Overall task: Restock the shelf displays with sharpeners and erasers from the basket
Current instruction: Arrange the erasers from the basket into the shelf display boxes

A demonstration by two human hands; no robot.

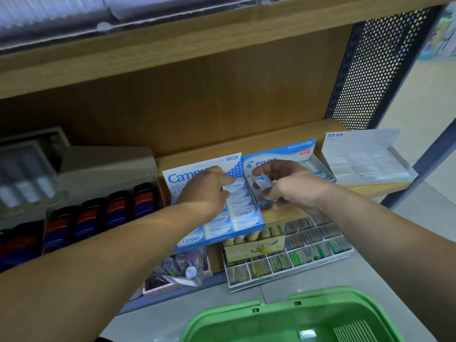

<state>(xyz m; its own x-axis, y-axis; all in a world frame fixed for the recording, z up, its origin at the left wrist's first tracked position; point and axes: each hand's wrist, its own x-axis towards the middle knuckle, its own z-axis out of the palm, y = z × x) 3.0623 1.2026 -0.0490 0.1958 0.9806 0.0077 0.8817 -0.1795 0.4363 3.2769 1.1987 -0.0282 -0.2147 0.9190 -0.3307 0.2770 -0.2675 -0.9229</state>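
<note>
A blue and white Campus eraser display box (249, 227) stands on the wooden shelf, filled with rows of erasers. My left hand (207, 191) reaches into its top row and its fingertips pinch a Campus eraser (234, 186) there. My right hand (288, 187) hovers just right of the box and grips several small blue and white erasers (264, 182) between thumb and fingers. Behind it a Pilot eraser display box (301, 151) stands open. The green basket (293, 317) sits on the floor below, with one small white item inside.
Red and blue sharpeners (118, 208) fill a display at the left. A white eraser box (365, 156) sits at the shelf's right end. Below are a divided tray (296, 255) of small items and a clear container (180, 265). A perforated black panel (375, 70) bounds the shelf.
</note>
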